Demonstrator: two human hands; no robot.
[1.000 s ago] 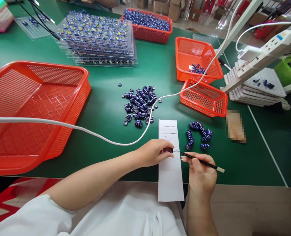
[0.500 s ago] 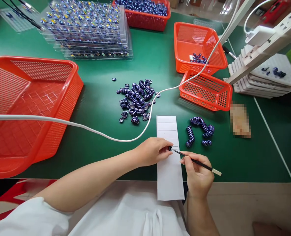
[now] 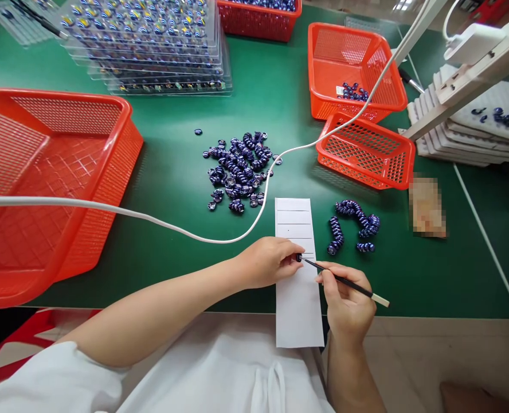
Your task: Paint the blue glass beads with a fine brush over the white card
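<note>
Between thumb and fingertips my left hand pinches a small dark cap-like piece above a white paper strip ruled with lines. A slim black pen-like tool with a cream end is held in my right hand; its thin tip meets or nearly meets the pinched piece, and whether it is a brush cannot be made out. Right of the strip lie curved rows of nested shiny dark-blue caps. A loose pile of similar caps sits beyond the strip, to the left.
A white cable crosses the green table in front of the pile. Orange baskets stand at left, at right and behind it. Stacked clear trays are at the back; white trays sit beside a post.
The view has shifted slightly, so the table things appear a little higher. Both hands keep the same grips, and the tool's tip stays at the piece.
</note>
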